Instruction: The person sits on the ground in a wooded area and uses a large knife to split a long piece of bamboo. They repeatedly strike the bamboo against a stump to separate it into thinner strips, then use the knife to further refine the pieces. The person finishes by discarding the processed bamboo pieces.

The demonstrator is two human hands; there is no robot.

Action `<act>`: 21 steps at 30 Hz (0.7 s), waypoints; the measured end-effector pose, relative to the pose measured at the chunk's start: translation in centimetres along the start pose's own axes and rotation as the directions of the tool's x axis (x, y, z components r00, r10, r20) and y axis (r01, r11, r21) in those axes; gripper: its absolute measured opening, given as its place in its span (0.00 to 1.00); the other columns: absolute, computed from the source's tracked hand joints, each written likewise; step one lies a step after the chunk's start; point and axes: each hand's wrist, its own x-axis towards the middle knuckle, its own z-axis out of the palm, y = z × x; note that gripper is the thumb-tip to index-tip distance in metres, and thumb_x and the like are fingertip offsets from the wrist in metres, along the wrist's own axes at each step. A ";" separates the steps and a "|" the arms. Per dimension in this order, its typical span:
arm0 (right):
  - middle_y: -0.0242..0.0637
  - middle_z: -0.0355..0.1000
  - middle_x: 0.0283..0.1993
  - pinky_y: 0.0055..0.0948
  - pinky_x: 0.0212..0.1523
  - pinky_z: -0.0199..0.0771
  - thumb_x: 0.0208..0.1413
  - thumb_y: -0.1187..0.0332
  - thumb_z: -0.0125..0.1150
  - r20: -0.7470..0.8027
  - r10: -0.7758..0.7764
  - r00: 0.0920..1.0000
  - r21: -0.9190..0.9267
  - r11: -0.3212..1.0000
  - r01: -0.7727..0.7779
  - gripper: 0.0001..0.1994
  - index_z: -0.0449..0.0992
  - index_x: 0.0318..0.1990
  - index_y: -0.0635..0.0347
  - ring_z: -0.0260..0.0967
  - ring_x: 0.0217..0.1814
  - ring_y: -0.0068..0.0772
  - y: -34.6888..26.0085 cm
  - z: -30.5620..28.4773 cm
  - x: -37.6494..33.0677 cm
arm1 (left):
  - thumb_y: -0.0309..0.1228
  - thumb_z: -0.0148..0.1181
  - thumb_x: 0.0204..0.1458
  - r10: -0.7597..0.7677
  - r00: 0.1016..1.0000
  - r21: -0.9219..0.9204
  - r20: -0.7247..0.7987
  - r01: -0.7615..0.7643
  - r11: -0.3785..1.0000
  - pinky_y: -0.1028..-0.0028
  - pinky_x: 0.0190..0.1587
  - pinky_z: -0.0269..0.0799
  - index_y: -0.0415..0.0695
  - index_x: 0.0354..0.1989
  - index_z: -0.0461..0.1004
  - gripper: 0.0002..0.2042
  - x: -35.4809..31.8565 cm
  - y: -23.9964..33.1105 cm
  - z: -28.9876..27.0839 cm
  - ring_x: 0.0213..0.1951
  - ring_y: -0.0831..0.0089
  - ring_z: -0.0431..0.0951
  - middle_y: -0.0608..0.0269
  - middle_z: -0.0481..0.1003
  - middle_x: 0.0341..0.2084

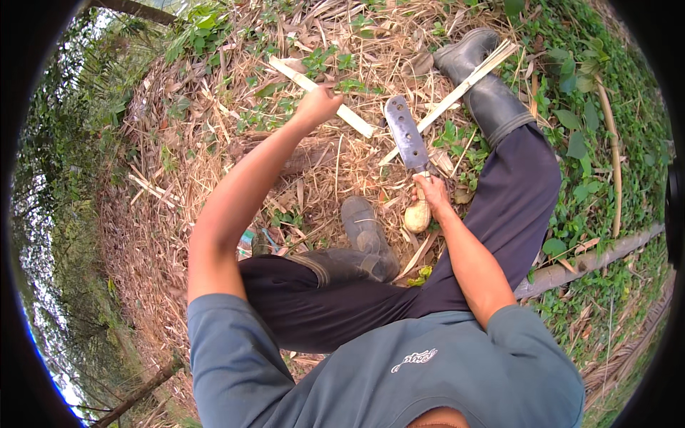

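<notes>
My left hand (318, 105) is closed around the middle of a pale split bamboo strip (355, 122), which slants from upper left down to the right, away from my body. In my right hand (432, 192) is a cleaver (405, 132) with a broad metal blade pierced by several holes. Its light wooden handle ends in a rounded knob (417, 217) below my fist. The blade points up and slightly left, its tip a little apart from the strip's lower end. Behind the blade, more pale split strips (471, 80) lie slanted across my right boot (492, 100).
Dry leaves and straw-like litter (214, 150) cover the ground, with green plants (578, 143) along the right. My left boot (365, 232) is tucked in below the cleaver. Beside my right leg lies a grey pole (599, 262). A thin brown stick (612, 157) lies farther right.
</notes>
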 end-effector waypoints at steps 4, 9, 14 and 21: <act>0.35 0.75 0.27 0.28 0.25 0.74 0.57 0.61 0.67 -0.018 -0.009 1.000 -0.005 1.000 0.009 0.16 0.75 0.45 0.64 0.72 0.22 0.26 0.6 -0.2 0.0 | 0.57 0.68 0.46 -0.431 0.900 -0.012 -0.061 0.431 0.902 0.60 0.58 0.74 0.36 0.61 0.69 0.41 5.4 -3.2 8.3 0.57 0.56 0.78 0.48 0.76 0.56; 0.36 0.75 0.26 0.28 0.26 0.74 0.58 0.61 0.66 0.001 -0.041 0.999 -0.014 0.999 0.041 0.16 0.76 0.44 0.65 0.73 0.22 0.27 0.3 -1.2 -0.1 | 0.48 0.73 0.46 -0.707 0.677 -0.182 -0.206 0.683 0.707 0.55 0.57 0.75 0.36 0.63 0.58 0.42 8.3 -0.8 15.0 0.59 0.52 0.75 0.46 0.74 0.53; 0.37 0.76 0.25 0.28 0.26 0.75 0.57 0.60 0.65 0.012 -0.032 0.999 -0.021 0.999 0.032 0.15 0.77 0.43 0.65 0.73 0.21 0.29 0.4 -1.3 0.2 | 0.31 0.60 0.56 -0.767 0.625 -0.546 -0.146 0.595 0.589 0.57 0.43 0.81 0.35 0.58 0.62 0.23 8.4 -1.5 12.6 0.42 0.56 0.84 0.45 0.81 0.41; 0.39 0.75 0.25 0.30 0.26 0.76 0.57 0.63 0.62 0.151 0.041 0.988 0.117 0.991 -0.059 0.12 0.74 0.40 0.63 0.74 0.22 0.31 -0.2 -0.9 0.9 | 0.40 0.45 0.69 -0.411 0.910 -0.684 0.060 0.337 0.647 0.73 0.20 0.70 0.38 0.49 0.66 0.16 -6.4 -4.3 -5.4 0.20 0.77 0.66 0.68 0.65 0.24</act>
